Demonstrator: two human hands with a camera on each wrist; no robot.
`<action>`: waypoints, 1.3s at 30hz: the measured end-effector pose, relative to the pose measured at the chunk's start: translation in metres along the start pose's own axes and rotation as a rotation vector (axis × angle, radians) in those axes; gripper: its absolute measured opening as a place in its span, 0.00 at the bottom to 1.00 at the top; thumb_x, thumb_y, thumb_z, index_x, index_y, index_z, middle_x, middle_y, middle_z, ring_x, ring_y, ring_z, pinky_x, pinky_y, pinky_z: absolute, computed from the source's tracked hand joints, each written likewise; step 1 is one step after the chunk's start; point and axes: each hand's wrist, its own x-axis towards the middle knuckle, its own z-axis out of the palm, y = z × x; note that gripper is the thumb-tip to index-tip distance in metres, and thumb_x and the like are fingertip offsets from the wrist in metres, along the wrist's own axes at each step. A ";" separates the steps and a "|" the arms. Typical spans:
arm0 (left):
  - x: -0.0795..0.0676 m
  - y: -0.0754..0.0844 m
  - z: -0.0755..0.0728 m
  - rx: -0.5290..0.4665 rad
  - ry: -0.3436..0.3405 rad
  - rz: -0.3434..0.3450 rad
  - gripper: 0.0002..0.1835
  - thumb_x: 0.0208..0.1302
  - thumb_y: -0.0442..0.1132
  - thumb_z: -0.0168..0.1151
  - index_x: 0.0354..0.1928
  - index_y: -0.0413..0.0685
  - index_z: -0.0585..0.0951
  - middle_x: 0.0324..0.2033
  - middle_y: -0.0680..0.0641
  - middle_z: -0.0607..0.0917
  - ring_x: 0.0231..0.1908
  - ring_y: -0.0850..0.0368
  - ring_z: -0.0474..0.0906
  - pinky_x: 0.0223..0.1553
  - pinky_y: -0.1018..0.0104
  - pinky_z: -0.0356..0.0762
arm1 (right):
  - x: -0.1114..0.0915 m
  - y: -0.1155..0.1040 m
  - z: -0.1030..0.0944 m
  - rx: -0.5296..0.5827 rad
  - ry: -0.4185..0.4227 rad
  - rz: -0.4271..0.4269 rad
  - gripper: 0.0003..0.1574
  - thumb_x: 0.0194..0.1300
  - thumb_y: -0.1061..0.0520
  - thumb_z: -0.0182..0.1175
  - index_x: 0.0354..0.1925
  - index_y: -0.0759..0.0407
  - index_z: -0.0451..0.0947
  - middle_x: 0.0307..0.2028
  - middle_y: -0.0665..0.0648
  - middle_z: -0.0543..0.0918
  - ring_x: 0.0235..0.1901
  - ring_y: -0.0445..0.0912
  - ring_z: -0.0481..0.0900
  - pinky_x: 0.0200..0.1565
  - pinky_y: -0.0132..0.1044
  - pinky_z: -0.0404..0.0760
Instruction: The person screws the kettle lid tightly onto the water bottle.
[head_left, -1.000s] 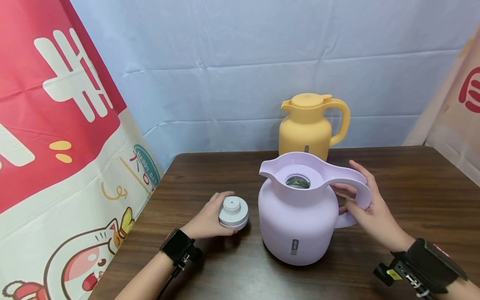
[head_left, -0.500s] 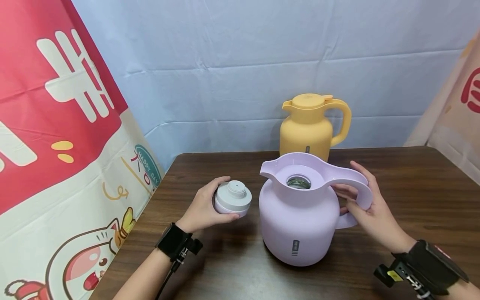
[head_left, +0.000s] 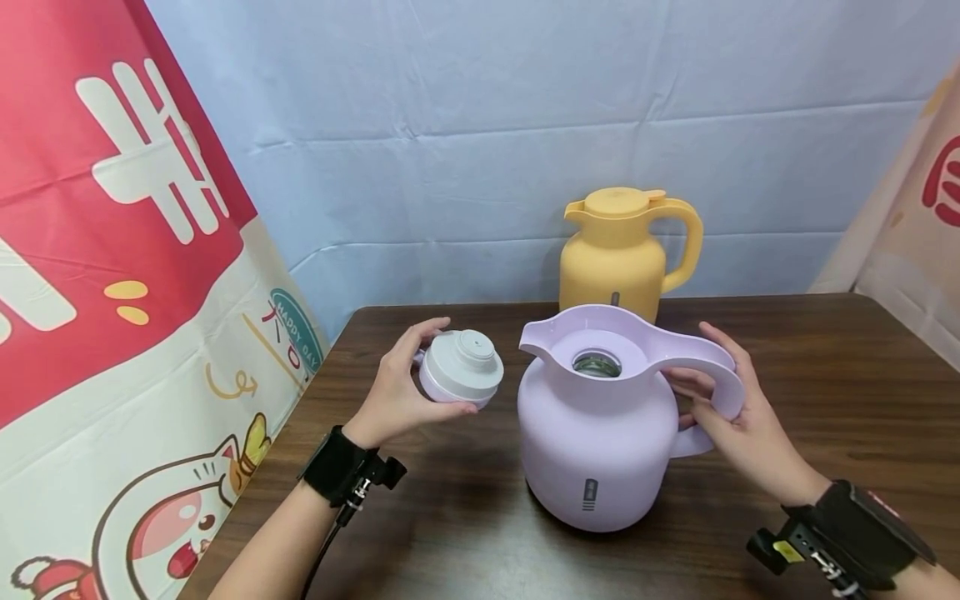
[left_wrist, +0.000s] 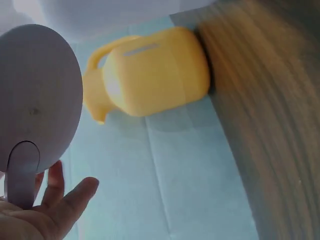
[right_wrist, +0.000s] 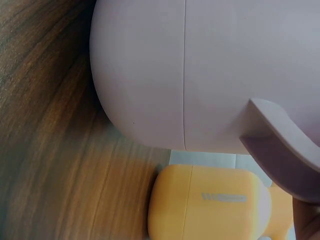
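Note:
In the head view my left hand [head_left: 393,392] holds a round thermos lid [head_left: 461,367] at its sides, clear of the table. Its pale grey stopper side is turned up and tilted right, toward the jug. The left wrist view shows the lid's flat purple top [left_wrist: 42,85] with its small lever. A lilac thermos jug [head_left: 596,450] stands upright on the table, uncovered, its round mouth [head_left: 597,363] showing a dark greenish glassy inside. My right hand [head_left: 757,433] grips the jug's handle [head_left: 726,392], with some fingers hidden behind it.
A yellow thermos jug [head_left: 611,267], lid on, stands behind the lilac one near the back of the dark wooden table [head_left: 465,517]. Light blue cloth [head_left: 420,167] hangs behind, and a printed curtain [head_left: 187,367] borders the left side.
My left hand has raised the lid from low beside the jug and tipped it, so its stopper leans toward the jug. The right hand and lilac jug have stayed in place.

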 end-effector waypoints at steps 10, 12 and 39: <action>0.025 0.019 -0.012 -0.056 0.159 0.023 0.70 0.26 0.39 0.86 0.73 0.55 0.49 0.51 0.41 0.66 0.52 0.51 0.64 0.46 0.58 0.71 | 0.000 0.000 -0.001 0.007 -0.004 -0.007 0.50 0.63 0.81 0.41 0.75 0.52 0.38 0.54 0.44 0.77 0.54 0.35 0.74 0.36 0.31 0.80; 0.031 0.025 -0.012 -0.192 0.204 0.024 0.72 0.28 0.39 0.86 0.74 0.56 0.45 0.51 0.41 0.66 0.53 0.50 0.65 0.51 0.60 0.70 | 0.000 0.000 -0.001 0.020 -0.005 -0.013 0.50 0.63 0.81 0.41 0.75 0.52 0.38 0.54 0.45 0.77 0.54 0.35 0.74 0.37 0.30 0.80; 0.093 0.069 -0.004 -0.716 0.272 0.148 0.73 0.34 0.52 0.82 0.74 0.56 0.36 0.52 0.41 0.70 0.51 0.47 0.72 0.52 0.61 0.72 | 0.000 0.000 0.000 0.014 -0.014 -0.011 0.50 0.63 0.81 0.41 0.75 0.52 0.38 0.54 0.45 0.77 0.54 0.35 0.74 0.36 0.32 0.80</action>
